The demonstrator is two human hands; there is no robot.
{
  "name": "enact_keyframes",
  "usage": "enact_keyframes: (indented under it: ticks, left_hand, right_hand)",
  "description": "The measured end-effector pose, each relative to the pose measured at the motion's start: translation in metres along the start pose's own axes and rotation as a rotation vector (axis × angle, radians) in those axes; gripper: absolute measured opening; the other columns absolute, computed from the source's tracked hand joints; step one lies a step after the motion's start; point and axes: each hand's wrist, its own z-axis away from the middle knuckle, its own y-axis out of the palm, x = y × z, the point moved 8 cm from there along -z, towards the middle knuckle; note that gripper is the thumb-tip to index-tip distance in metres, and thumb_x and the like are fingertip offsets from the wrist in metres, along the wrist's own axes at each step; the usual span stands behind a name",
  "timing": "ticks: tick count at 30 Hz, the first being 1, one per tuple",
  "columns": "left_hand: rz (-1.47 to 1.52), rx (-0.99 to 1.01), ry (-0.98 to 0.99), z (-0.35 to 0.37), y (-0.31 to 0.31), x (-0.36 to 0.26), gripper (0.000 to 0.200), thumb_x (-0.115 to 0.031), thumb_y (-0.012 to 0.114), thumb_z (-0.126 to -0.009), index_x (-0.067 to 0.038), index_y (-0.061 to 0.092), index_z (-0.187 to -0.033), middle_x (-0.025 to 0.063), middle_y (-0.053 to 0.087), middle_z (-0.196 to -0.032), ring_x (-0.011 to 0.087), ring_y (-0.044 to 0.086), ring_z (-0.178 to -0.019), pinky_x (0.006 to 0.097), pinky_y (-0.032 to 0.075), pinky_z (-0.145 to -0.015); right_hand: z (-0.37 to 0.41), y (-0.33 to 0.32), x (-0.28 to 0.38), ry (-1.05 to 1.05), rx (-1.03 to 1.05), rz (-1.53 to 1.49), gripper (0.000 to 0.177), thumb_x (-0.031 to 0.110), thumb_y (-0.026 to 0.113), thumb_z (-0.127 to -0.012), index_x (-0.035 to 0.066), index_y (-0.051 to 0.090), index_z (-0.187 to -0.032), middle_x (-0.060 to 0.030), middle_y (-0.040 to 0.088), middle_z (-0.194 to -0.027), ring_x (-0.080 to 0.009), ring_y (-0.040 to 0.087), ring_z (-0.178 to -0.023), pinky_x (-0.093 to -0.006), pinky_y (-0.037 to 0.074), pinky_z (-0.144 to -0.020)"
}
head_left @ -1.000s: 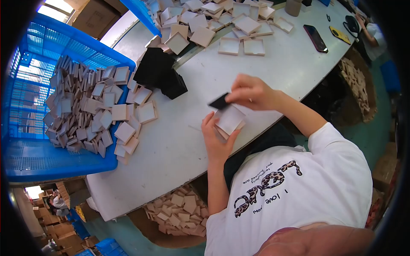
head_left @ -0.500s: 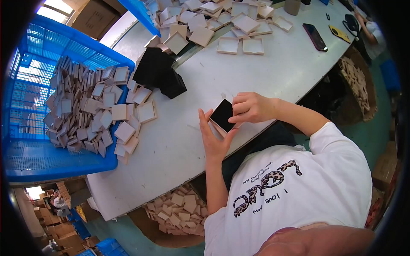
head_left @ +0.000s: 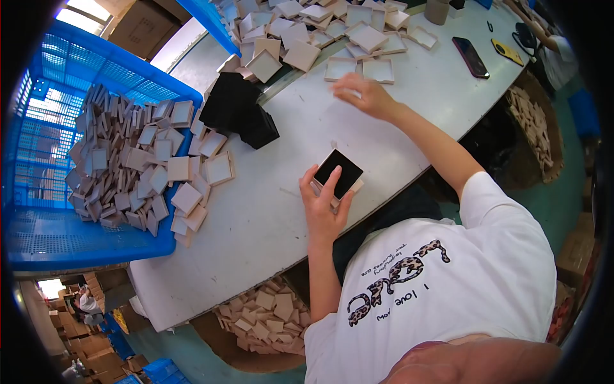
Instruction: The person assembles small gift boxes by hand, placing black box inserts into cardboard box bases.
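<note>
My left hand grips a small shallow pale box lined with a black pad, near the table's front edge. Its index finger lies on the black surface while the thumb and other fingers hold the sides. Farther up the table, my right hand is stretched out above the surface with its fingers apart, slightly blurred, and nothing visible in it. It is nearest to two open shallow box trays. A stack of black pads stands on the table to the left of both hands.
A blue plastic crate on the left holds many pale box pieces, some spilling onto the white table. More trays are heaped at the back. Phones lie at right. Cartons of pieces stand below; another person is at upper right.
My right hand has left the black-lined box and moved up and away toward the trays. My left index finger has come down onto the black pad.
</note>
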Motion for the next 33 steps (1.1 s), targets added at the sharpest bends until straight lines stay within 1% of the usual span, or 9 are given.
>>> enact_keyframes:
  ticks: [4,7,10,13,14,18,23,26,33]
  left_hand:
    - [0.085,-0.093,0.002,0.002,0.001,-0.006,0.054,-0.027,0.085,-0.088,-0.014,0.069,-0.138,0.022,0.039,-0.152,0.044,0.046,-0.137,0.052,0.042,-0.113]
    - [0.037,-0.1,0.01,0.006,0.002,0.002,0.052,-0.029,0.085,-0.087,-0.014,0.071,-0.135,0.0222,0.039,-0.151,0.044,0.044,-0.139,0.0519,0.041,-0.113]
    - [0.055,-0.103,0.021,0.009,0.003,0.007,0.058,-0.032,0.081,-0.091,-0.008,0.065,-0.141,0.021,0.043,-0.149,0.0398,0.044,-0.138,0.0485,0.036,-0.117]
    - [0.136,-0.138,-0.029,0.008,0.003,0.011,0.076,-0.033,0.083,-0.09,-0.002,0.051,-0.152,0.0204,0.047,-0.146,0.0381,0.045,-0.137,0.0473,0.036,-0.117]
    - [0.062,-0.142,-0.049,0.01,0.003,0.016,0.1,-0.031,0.088,-0.085,0.001,0.031,-0.162,0.0183,0.05,-0.144,0.0347,0.047,-0.136,0.0462,0.036,-0.118]
    - [0.286,-0.147,-0.239,0.015,0.005,0.031,0.129,-0.024,0.097,-0.074,-0.004,0.011,-0.168,0.0154,0.05,-0.146,0.0312,0.048,-0.137,0.0462,0.034,-0.119]
    - [0.343,-0.145,-0.341,0.015,0.005,0.032,0.136,-0.022,0.099,-0.07,-0.008,0.008,-0.17,0.017,0.05,-0.144,0.0321,0.049,-0.136,0.046,0.036,-0.117]
    - [0.332,-0.161,-0.328,0.014,0.007,0.032,0.136,-0.022,0.099,-0.07,-0.009,0.009,-0.17,0.0166,0.05,-0.143,0.0323,0.049,-0.134,0.0465,0.039,-0.115]
    - [0.036,-0.044,-0.083,0.011,0.01,0.02,0.126,-0.023,0.099,-0.068,-0.014,0.024,-0.168,0.0175,0.041,-0.15,0.039,0.045,-0.137,0.0495,0.043,-0.111]
  right_hand:
    - [-0.003,0.006,-0.068,-0.068,-0.115,0.743,0.021,0.018,0.073,-0.096,0.005,0.072,-0.112,-0.0116,0.071,-0.113,-0.0353,0.064,-0.108,-0.0421,0.052,-0.094]
    - [-0.006,0.005,-0.071,-0.065,0.123,0.451,0.016,0.018,0.069,-0.1,0.005,0.069,-0.11,-0.0077,0.069,-0.113,-0.0261,0.066,-0.105,-0.0382,0.052,-0.09]
    - [0.014,-0.007,-0.027,0.393,0.115,-0.241,0.018,0.024,0.064,-0.104,0.006,0.068,-0.104,-0.0053,0.067,-0.099,-0.0171,0.065,-0.096,-0.0339,0.052,-0.087]
    - [0.036,0.013,0.024,0.508,0.168,-0.904,0.023,0.025,0.057,-0.109,0.005,0.068,-0.107,0.0005,0.065,-0.101,-0.0071,0.059,-0.099,-0.0268,0.049,-0.088]
    - [0.04,0.022,0.034,0.493,0.26,-0.79,0.023,0.025,0.057,-0.108,0.006,0.069,-0.11,0.0004,0.066,-0.102,-0.0081,0.06,-0.099,-0.0267,0.049,-0.089]
    - [0.049,0.071,0.049,0.337,0.417,-0.481,0.025,0.026,0.058,-0.107,0.007,0.074,-0.11,-0.0027,0.062,-0.109,-0.0135,0.06,-0.102,-0.0298,0.049,-0.09]
    - [0.046,0.087,0.073,0.264,0.396,-0.348,0.021,0.023,0.063,-0.101,0.01,0.078,-0.105,-0.011,0.063,-0.11,-0.0276,0.061,-0.108,-0.0381,0.049,-0.096]
    - [0.054,0.081,0.102,-0.04,0.326,0.061,0.017,0.017,0.065,-0.096,0.009,0.076,-0.106,-0.0106,0.061,-0.106,-0.0278,0.06,-0.104,-0.04,0.048,-0.094]
    - [0.062,0.073,0.126,-0.16,0.26,0.295,0.023,0.017,0.067,-0.092,0.006,0.073,-0.112,-0.0093,0.064,-0.109,-0.03,0.059,-0.11,-0.0473,0.044,-0.102]
